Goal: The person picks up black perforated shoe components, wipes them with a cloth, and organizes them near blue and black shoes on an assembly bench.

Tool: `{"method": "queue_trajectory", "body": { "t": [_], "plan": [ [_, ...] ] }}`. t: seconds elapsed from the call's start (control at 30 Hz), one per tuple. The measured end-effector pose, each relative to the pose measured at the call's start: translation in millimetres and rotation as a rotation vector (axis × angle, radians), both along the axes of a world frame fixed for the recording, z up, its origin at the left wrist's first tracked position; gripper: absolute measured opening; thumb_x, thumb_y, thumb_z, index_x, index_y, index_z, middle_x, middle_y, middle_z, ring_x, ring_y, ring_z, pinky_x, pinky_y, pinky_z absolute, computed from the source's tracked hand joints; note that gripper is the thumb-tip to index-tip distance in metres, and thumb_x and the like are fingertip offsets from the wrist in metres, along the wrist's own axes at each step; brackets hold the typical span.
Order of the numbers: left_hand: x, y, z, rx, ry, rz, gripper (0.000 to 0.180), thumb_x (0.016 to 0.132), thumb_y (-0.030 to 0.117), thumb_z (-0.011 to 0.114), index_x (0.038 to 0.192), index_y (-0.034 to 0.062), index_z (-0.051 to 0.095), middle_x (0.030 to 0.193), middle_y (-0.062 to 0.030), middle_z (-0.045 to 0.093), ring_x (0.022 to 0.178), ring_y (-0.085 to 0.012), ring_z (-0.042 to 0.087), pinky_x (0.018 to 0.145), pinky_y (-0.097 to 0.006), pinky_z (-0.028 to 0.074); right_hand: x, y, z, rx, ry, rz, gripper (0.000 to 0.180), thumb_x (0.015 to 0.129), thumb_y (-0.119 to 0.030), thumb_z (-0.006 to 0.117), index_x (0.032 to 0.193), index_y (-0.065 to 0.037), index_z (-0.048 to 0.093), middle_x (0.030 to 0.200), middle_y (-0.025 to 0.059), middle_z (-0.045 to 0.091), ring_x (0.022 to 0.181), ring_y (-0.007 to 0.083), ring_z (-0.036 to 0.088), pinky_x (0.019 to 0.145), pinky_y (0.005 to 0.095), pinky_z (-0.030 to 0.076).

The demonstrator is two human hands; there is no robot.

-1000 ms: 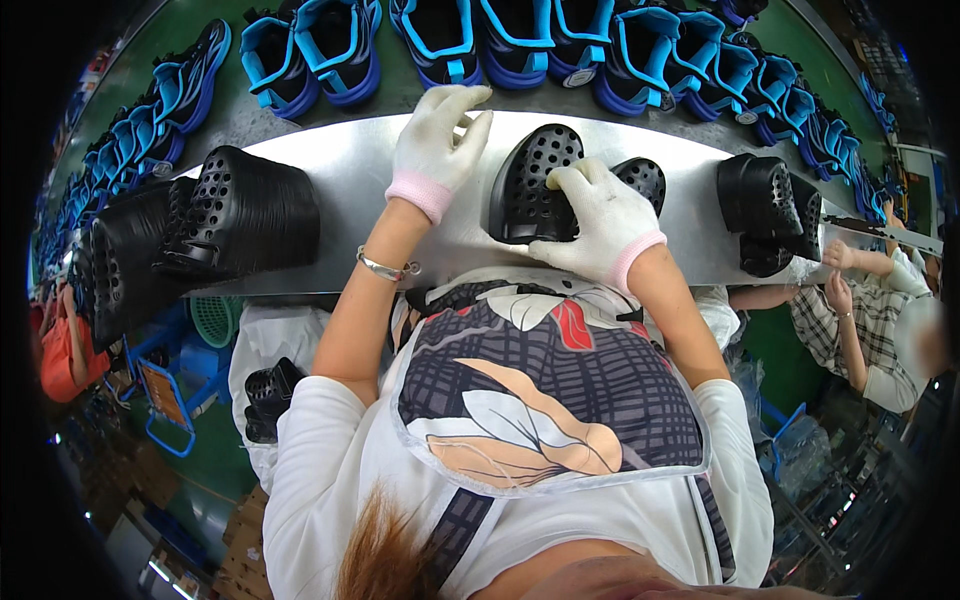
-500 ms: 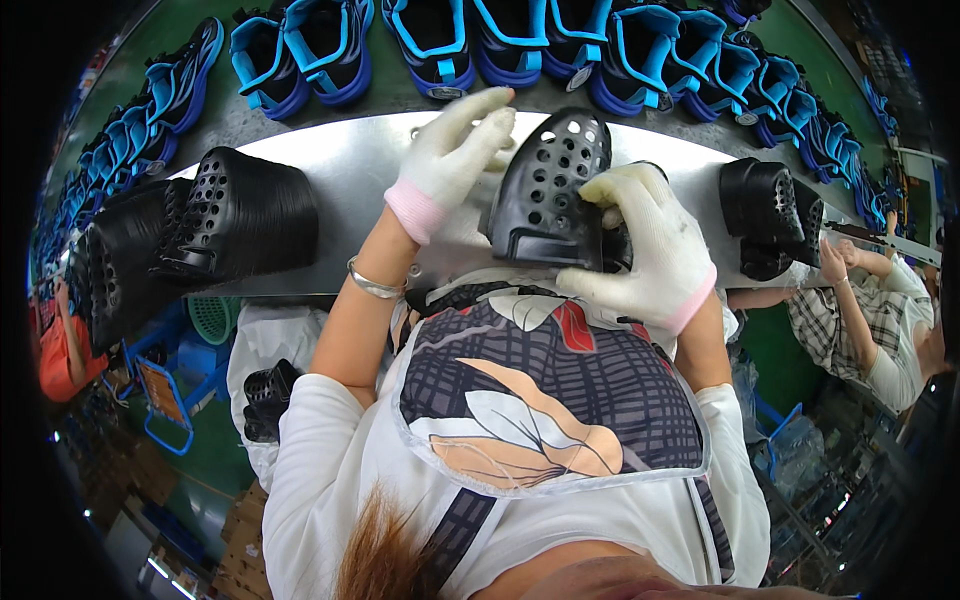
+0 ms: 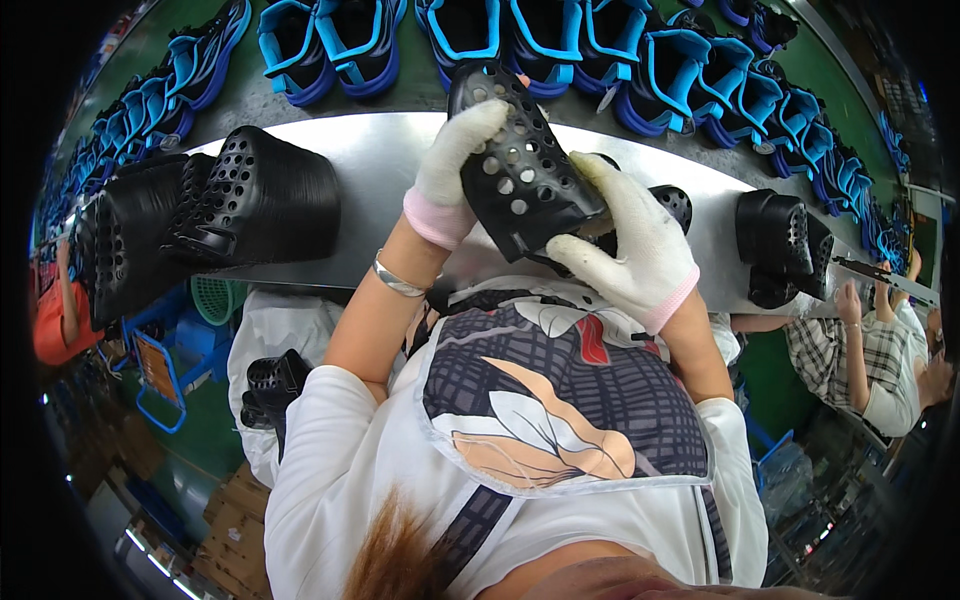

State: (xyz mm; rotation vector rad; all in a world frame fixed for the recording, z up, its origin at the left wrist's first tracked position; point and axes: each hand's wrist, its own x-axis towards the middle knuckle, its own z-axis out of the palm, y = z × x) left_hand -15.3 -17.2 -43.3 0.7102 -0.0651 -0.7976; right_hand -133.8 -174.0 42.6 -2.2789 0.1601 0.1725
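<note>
A black plastic shoe insert (image 3: 530,165), dotted with round holes, is held tilted above the metal table in front of my chest. My left hand (image 3: 455,160), in a white glove with a pink cuff, grips its left side with the thumb on top and the other fingers hidden beneath. At the wide lower end my right hand (image 3: 635,240), gloved alike, closes its thumb and fingers around the edge. Partly hidden behind the right hand lies another black perforated piece (image 3: 675,206).
Nested stacks of black inserts (image 3: 270,200) stand on the metal table (image 3: 375,180) at left; more inserts (image 3: 772,225) sit at right. Blue-and-black shoes (image 3: 360,50) line the far side. A co-worker's arms (image 3: 855,340) show at right, a person in red (image 3: 62,325) at far left.
My left hand, empty before, has taken hold of the insert. The insert has been lifted and tilted to the left, with my right hand still on its lower end.
</note>
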Motion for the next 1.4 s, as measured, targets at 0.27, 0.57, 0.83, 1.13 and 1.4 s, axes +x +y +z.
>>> {"method": "queue_trajectory", "body": {
  "t": [0.27,0.57,0.83,1.13,1.4],
  "plan": [
    [8,-9,2,0.182,-0.142,0.322,0.016,0.09,0.02,0.064,0.1,0.009,0.057,0.084,0.0021,0.058,0.072,-0.007,0.055,0.066,-0.023,0.047,25,20,-10,-0.128,-0.057,-0.062,0.047,0.082,-0.038,0.067,0.109,-0.002,0.056,0.087,0.0183,0.066,0.08,0.0343,0.067,0.07,0.041,0.052],
    [51,7,-12,0.527,-0.438,0.42,0.03,0.094,0.026,0.061,0.112,0.0014,0.063,0.098,-0.003,0.061,0.081,-0.0109,0.06,0.071,-0.025,0.051,89,9,-16,-0.555,-0.175,0.138,0.038,0.086,-0.042,0.062,0.088,-0.005,0.053,0.072,0.0163,0.065,0.067,0.035,0.066,0.059,0.0446,0.052],
    [72,10,-40,1.077,-1.26,0.353,0.038,0.082,0.022,0.068,0.115,0.0047,0.062,0.119,-0.0154,0.058,0.094,-0.0291,0.063,0.081,-0.036,0.054,213,-11,9,-0.731,0.181,0.376,0.053,0.087,-0.047,0.051,0.093,0.003,0.068,0.082,0.022,0.068,0.082,0.0372,0.067,0.077,0.0442,0.054],
    [135,-7,-10,1.427,-1.006,-0.609,0.041,0.08,0.035,0.063,0.111,0.0071,0.068,0.11,-0.0144,0.068,0.099,-0.0325,0.066,0.087,-0.04,0.053,265,44,-51,-0.997,0.236,0.561,0.026,0.087,-0.03,0.06,0.099,-0.012,0.075,0.105,0.0144,0.072,0.097,0.0307,0.069,0.082,0.0426,0.056],
    [143,-6,1,1.475,-0.81,-0.703,0.04,0.077,0.038,0.065,0.1,0.0051,0.073,0.099,-0.0169,0.071,0.088,-0.0299,0.07,0.08,-0.038,0.055,293,60,-79,-0.974,0.232,0.402,0.022,0.081,-0.016,0.069,0.102,-0.013,0.075,0.107,0.0113,0.072,0.098,0.027,0.07,0.078,0.0404,0.057]
  ]
}}
